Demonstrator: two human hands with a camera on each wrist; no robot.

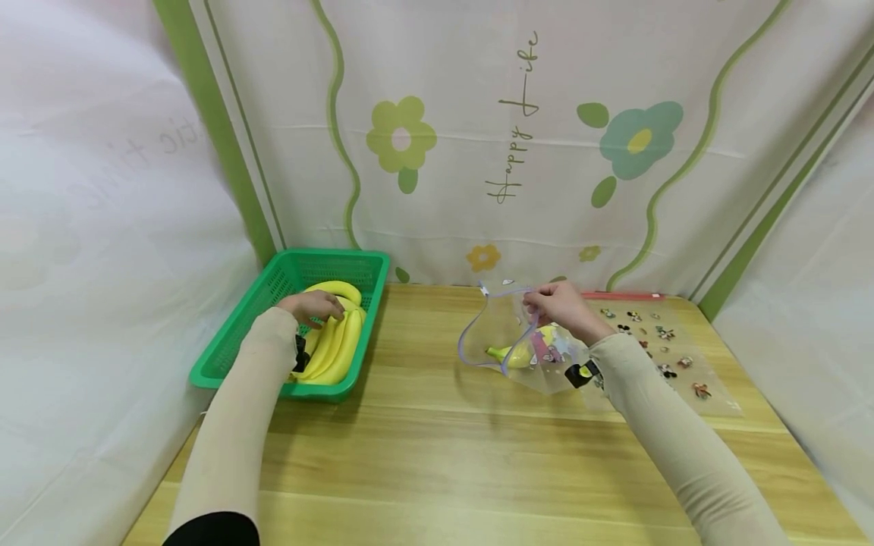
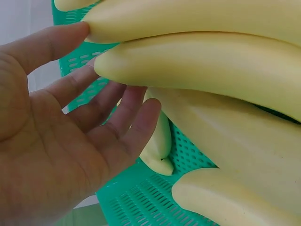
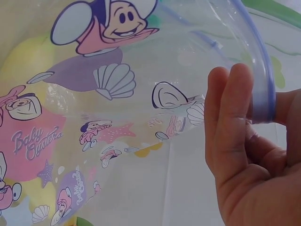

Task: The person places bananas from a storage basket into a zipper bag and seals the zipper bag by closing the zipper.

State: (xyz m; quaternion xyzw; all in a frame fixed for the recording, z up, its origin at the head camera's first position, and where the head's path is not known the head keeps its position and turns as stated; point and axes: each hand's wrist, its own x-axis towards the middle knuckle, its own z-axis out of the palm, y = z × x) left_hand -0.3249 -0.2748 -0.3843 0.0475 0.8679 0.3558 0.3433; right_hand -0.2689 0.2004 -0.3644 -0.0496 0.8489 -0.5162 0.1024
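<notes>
A green plastic basket (image 1: 225, 356) at the table's left holds several yellow bananas (image 1: 337, 341). My left hand (image 1: 312, 307) reaches into it, fingers straight, fingertips (image 2: 141, 120) touching the bananas (image 2: 211, 66) without gripping. To the right a clear zip bag (image 1: 508, 341) printed with cartoon figures stands open with a banana (image 1: 512, 354) inside. My right hand (image 1: 563, 307) pinches the bag's blue zip rim (image 3: 261, 70) between thumb and fingers (image 3: 225, 122), holding the mouth up.
A second clear printed bag (image 1: 672, 356) with a red strip lies flat at the back right. Flower-print curtains close in the back and both sides. The wooden table (image 1: 444, 470) extends toward me.
</notes>
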